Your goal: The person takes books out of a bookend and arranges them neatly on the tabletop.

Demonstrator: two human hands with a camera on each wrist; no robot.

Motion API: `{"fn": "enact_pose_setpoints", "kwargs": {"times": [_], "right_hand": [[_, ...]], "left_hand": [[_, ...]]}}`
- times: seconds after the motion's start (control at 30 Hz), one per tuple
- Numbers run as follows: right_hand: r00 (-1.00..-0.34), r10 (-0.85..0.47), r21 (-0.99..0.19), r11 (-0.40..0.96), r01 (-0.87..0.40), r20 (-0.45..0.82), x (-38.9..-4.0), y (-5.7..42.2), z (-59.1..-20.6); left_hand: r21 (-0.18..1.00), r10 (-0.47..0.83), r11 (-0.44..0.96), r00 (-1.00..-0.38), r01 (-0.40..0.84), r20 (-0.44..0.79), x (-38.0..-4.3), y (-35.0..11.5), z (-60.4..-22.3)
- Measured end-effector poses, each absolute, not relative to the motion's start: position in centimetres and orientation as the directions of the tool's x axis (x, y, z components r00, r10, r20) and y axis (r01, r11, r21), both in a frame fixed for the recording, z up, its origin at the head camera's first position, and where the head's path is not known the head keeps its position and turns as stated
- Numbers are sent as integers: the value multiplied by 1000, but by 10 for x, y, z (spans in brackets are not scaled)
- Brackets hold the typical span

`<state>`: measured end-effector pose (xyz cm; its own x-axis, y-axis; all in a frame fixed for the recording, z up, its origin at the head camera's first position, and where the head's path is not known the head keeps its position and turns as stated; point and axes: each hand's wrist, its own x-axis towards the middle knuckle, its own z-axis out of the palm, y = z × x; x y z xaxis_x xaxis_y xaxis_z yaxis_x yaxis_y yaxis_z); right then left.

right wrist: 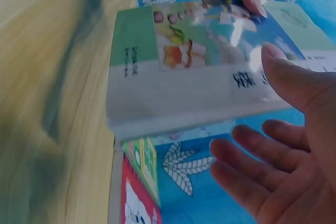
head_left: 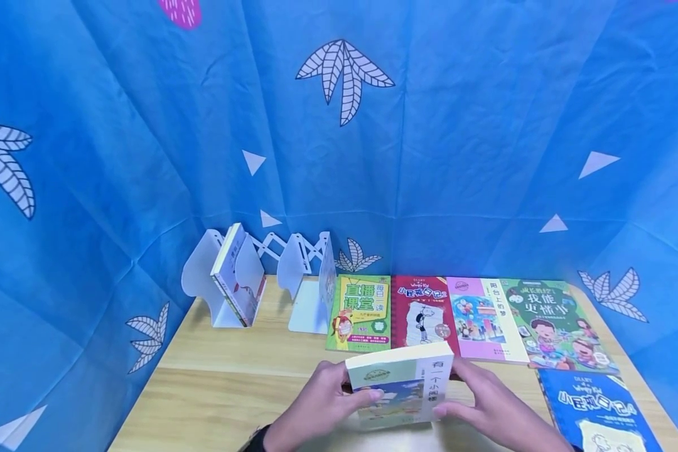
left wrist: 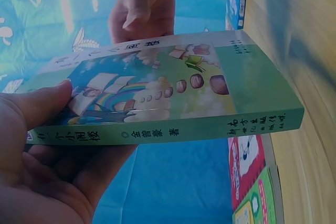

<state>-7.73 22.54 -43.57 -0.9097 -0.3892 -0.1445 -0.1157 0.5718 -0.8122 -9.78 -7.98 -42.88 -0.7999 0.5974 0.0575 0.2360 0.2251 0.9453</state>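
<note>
A thick book (head_left: 398,389) with a pale green cover and a picture on it is held tilted up above the table's front. My left hand (head_left: 328,402) grips its left side, thumb on the front cover and fingers behind, as the left wrist view shows. On the other side is my right hand (head_left: 486,402). In the right wrist view its thumb (right wrist: 289,74) lies over the white strip of the cover, while the loosely spread fingers (right wrist: 257,163) show below the book's edge, apart from it.
A white expandable bookend rack (head_left: 311,301) stands at the back left, with thin books (head_left: 234,276) leaning in its left section. Along the back lie a yellow-green book (head_left: 361,314), a red book (head_left: 424,314), a pink-and-white book (head_left: 486,320) and a green book (head_left: 562,326). A blue book (head_left: 599,408) lies front right.
</note>
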Motion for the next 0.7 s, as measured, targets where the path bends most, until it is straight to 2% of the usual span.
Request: {"fn": "enact_pose_setpoints", "kwargs": {"times": [0.13, 0.23, 0.43, 0.53, 0.63, 0.7], "right_hand": [[-877, -458, -840, 525, -133, -148, -76, 226, -437], [-867, -474, -849, 511, -131, -151, -73, 228, -437], [-913, -392, -752, 635, -178, -114, -65, 233, -436], [-923, -384, -713, 656, -248, -32, -61, 236, -437], [-896, -431, -713, 594, -373, 109, -60, 240, -438], [-888, -440, -733, 559, -387, 133, -61, 243, -437]], "left_hand": [[935, 632, 221, -771, 279, 81, -99, -72, -427], [939, 644, 218, -762, 266, 67, -99, -68, -427], [957, 641, 231, -768, 175, -14, -98, -63, -426], [959, 637, 230, -771, 162, -22, -98, -61, -425], [966, 616, 215, -787, 147, -17, -97, -61, -424], [965, 591, 202, -806, 168, 16, -96, -63, -424]]}}
